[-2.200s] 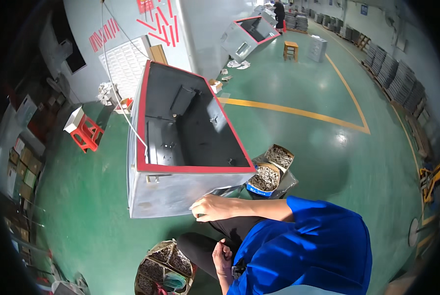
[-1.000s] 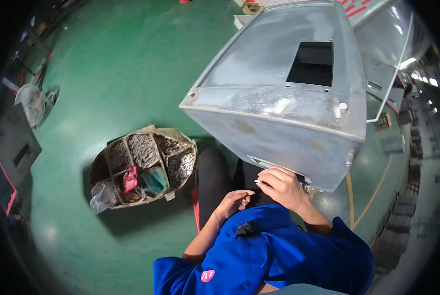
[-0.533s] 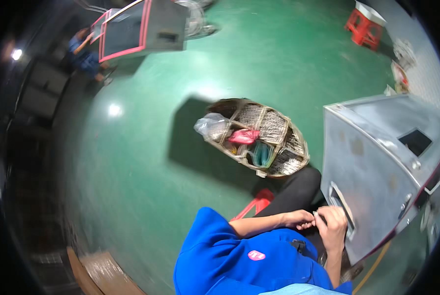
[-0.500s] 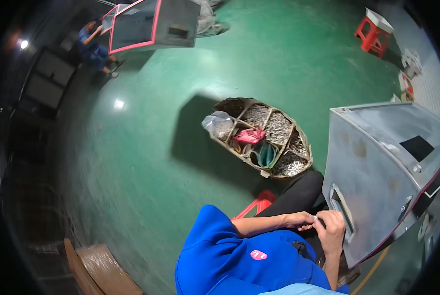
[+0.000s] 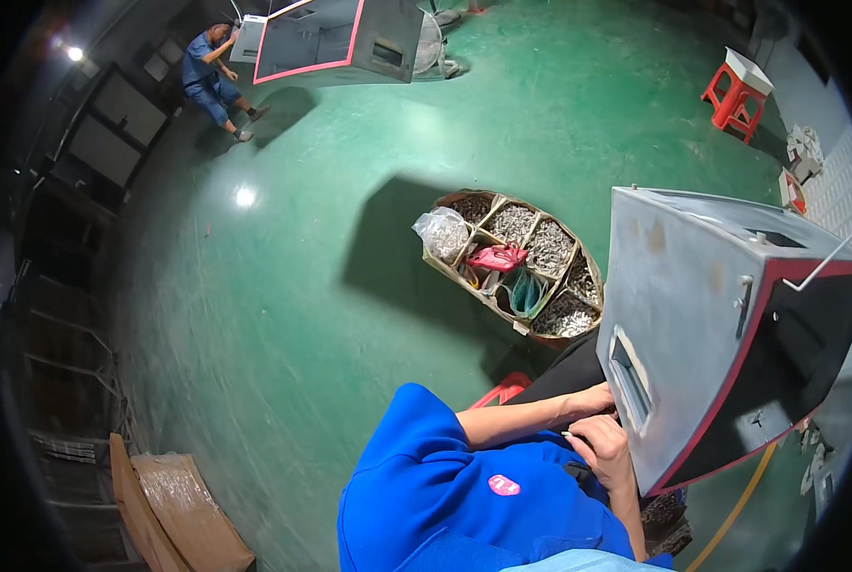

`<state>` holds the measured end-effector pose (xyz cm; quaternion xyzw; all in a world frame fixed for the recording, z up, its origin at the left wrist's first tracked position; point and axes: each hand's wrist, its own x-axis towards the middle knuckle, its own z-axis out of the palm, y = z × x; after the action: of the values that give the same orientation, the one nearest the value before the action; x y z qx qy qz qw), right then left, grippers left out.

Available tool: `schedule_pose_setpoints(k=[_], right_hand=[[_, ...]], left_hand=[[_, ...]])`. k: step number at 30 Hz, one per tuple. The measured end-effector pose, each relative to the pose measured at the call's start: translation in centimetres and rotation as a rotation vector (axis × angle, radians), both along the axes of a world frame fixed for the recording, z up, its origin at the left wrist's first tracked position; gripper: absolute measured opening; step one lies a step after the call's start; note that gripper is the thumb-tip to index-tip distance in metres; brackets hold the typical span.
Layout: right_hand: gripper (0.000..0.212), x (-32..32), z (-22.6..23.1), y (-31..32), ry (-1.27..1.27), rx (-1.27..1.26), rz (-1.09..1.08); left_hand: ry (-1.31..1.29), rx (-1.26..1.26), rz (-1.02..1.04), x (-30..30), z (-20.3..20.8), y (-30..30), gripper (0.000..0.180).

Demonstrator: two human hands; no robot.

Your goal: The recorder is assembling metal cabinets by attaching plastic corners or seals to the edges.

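A grey metal cabinet [image 5: 679,286] with red edging and a dark front panel leans close on my right. My left hand [image 5: 593,400] reaches to its near lower edge, beside a rectangular slot [image 5: 630,383] with a pale rim. The fingertips of that hand are hidden at the cabinet's edge. Just below it, my right hand [image 5: 605,448] is closed with the fingers bent. A tiny pale bit shows at its fingertips, too small to name. In front of my knee stands a divided box [image 5: 483,303] holding many small metal parts, a red bag [image 5: 497,258] and a teal bag [image 5: 523,291].
A clear plastic bag [image 5: 441,232] sits at the box's left end. Far left, a person [image 5: 213,78] stands at another red-edged cabinet [image 5: 307,40]. A red stool [image 5: 734,93] is at the far right. Brown boards [image 5: 183,505] lie at the lower left.
The cabinet has turned, so more of its dark front shows. My hands, together before, have parted: the left has moved to the cabinet's edge, the right slightly left. The far person's arms have shifted.
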<state>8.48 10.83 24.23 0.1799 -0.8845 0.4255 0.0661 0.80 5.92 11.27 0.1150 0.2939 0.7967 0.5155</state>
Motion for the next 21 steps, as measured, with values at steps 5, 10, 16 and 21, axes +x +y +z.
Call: schedule_pose_setpoints(k=[5,10,16,21], right_hand=[[0.011,1.3,-4.2,-0.1,-0.129,-0.045,0.085],[0.019,3.3,-7.1,1.8,-0.422,-0.16,-0.004],[0.016,6.3,-6.2,8.0,-0.374,-0.092,-0.369],[0.014,10.9,-5.4,14.0,-0.377,-0.353,-0.843]], left_hand=[[-0.206,-0.064,-0.103,-0.8,0.0,-1.1,0.014],[0.008,-0.381,0.108,-2.0,2.7,-2.6,0.01],[-0.237,-0.314,0.392,-5.0,0.2,-4.9,0.013],[-0.179,-0.229,0.411,-7.7,1.5,-5.2,0.009]])
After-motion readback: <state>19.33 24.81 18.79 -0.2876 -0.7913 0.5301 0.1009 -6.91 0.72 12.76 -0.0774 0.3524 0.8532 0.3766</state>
